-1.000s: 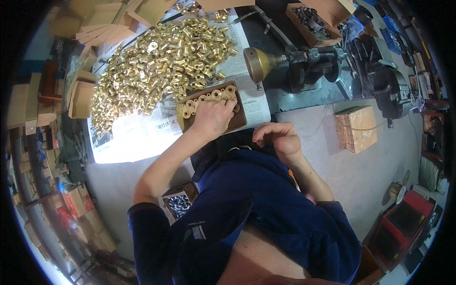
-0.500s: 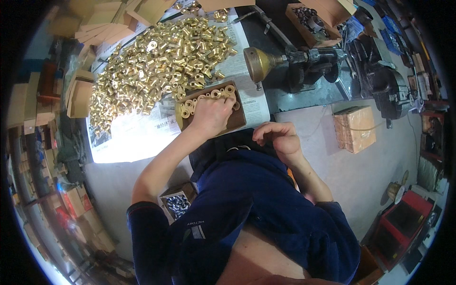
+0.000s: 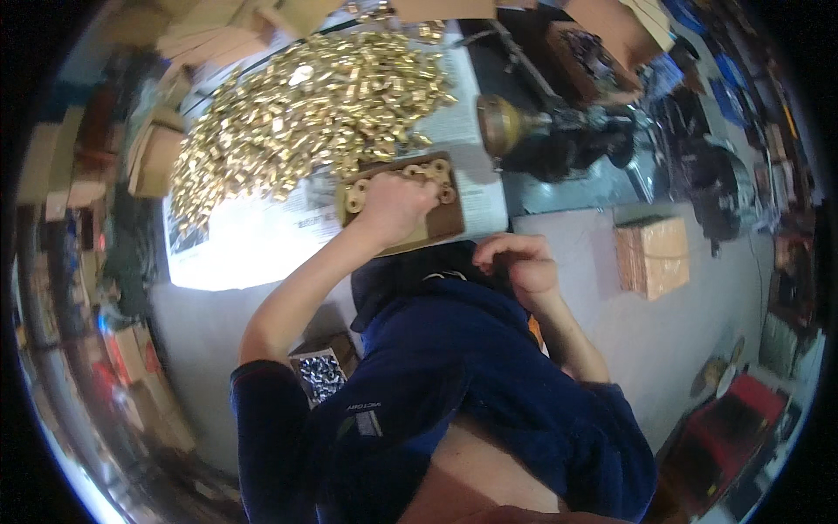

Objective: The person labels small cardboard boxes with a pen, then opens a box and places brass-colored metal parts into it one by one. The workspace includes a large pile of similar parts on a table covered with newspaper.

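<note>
My left hand [image 3: 397,208] reaches into a small open cardboard box [image 3: 447,225], its fingers closed and bent down among the parts. What the fingertips grip, if anything, is hidden and blurred. Brass-coloured fittings [image 3: 441,168] with ringed ends line the far side of the box. To the right of the box, my right hand [image 3: 526,264] hangs near my waist with loosely bent fingers, nothing visible in it. Beyond the box spreads a large heap of shiny brass fittings [image 3: 305,105] on newspaper [image 3: 485,188].
At the far right of the bench stands a dark machine with a brass-coloured cone [image 3: 499,127]. Behind it is a box of dark parts [image 3: 587,57]. A wrapped carton [image 3: 653,256] lies lower right. By my left side sits a box of silvery parts [image 3: 321,377]. Cardboard flaps [image 3: 214,39] lie beyond the heap.
The view has shifted and blurred slightly. My left hand remains in the box, with its fingers now lower toward the right end. My right hand keeps much the same bent pose.
</note>
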Motion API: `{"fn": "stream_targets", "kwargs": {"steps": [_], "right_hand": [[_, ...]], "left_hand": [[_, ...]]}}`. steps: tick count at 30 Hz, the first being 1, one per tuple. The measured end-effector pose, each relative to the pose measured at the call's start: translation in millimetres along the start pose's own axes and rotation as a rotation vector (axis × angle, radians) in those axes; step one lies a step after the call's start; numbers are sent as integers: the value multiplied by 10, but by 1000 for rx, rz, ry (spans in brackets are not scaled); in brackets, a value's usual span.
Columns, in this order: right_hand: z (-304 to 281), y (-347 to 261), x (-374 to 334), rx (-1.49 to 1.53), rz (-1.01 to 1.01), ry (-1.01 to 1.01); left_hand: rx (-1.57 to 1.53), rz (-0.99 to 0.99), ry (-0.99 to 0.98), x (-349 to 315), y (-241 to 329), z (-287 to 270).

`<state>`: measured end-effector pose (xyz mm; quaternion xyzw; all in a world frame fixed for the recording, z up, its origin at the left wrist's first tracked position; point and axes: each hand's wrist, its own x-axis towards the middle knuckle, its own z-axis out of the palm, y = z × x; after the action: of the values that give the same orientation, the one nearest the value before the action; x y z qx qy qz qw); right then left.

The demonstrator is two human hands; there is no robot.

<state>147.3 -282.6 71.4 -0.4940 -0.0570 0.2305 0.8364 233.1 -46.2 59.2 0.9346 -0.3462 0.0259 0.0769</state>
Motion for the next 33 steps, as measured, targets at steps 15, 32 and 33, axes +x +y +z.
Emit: {"fn": "stream_targets", "kwargs": {"steps": [15, 32, 33], "right_hand": [[168, 102, 42, -51, 48, -122], [265, -13, 96, -356, 43, -208], [278, -28, 98, -373, 31, -201]], "left_hand": [[-72, -745, 430, -1070, -757, -481], [-90, -921, 462, -1542, -1057, -233], [-84, -933, 443, -1563, -1013, -292]]}}
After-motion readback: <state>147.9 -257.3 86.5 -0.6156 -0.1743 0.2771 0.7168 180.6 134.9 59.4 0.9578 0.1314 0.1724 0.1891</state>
